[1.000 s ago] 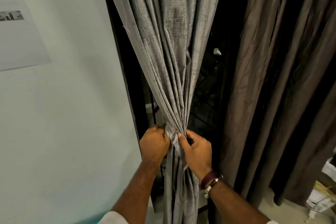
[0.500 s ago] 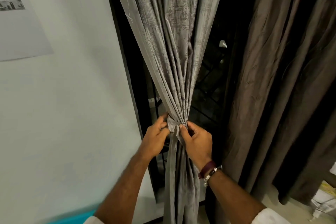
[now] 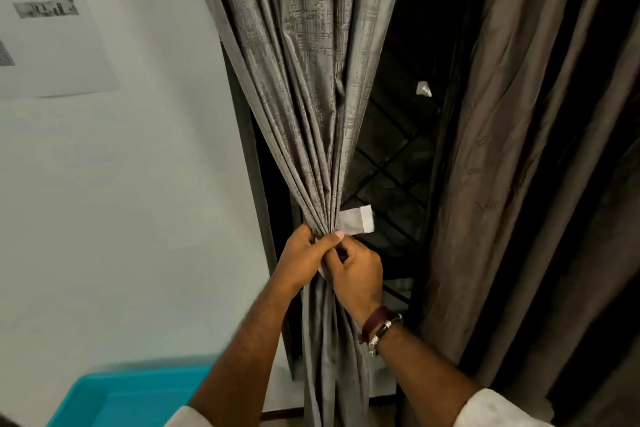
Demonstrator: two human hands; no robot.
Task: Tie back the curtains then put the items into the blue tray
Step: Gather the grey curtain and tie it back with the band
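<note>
Now overlapping, left hand [image 3: 304, 255] and right hand [image 3: 356, 272] clench gathered grey curtain [image 3: 311, 87].

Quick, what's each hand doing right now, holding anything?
Left hand: closed around the gathered grey curtain.
Right hand: closed, pinching the tie-back strap at the bunch; its free end sticks out to the right.

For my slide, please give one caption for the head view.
Both hands, left hand and right hand, cinch the grey textured curtain with its fabric tie-back strap.
</note>
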